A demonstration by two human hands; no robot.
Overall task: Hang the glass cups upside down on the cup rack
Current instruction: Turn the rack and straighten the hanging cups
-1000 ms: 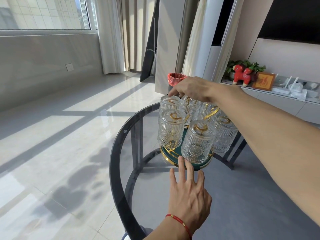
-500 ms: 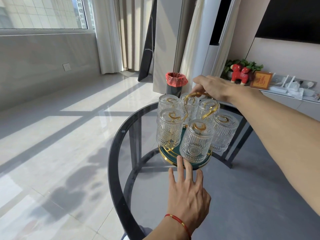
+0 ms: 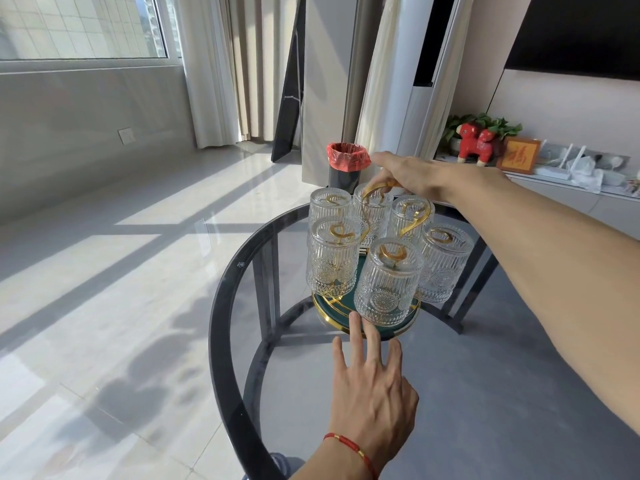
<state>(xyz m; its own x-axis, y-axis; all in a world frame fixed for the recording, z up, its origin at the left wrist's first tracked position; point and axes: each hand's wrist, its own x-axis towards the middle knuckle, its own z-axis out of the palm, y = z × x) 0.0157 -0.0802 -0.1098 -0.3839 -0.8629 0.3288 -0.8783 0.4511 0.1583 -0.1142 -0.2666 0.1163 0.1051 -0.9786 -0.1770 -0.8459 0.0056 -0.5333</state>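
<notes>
Several ribbed glass cups [image 3: 386,282] hang upside down on the gold arms of a cup rack with a round green, gold-rimmed base [image 3: 408,322]. The rack stands on a round glass table [image 3: 221,306]. My right hand [image 3: 407,174] reaches over the cups, its fingers curled round the rack's gold loop handle [image 3: 372,192] at the top. My left hand [image 3: 370,386] lies flat on the glass just in front of the base, fingers straight and spread, the middle fingertips touching the base's front rim.
A black bin with a red liner [image 3: 346,164] stands on the floor behind the table. A low white cabinet [image 3: 571,199] at the right carries a red toy animal [image 3: 476,142], a plant and a framed picture. Sunlit tiled floor lies to the left.
My right hand has moved right, off the far cups, and now holds the gold handle at the top. My left hand stays in front of the base.
</notes>
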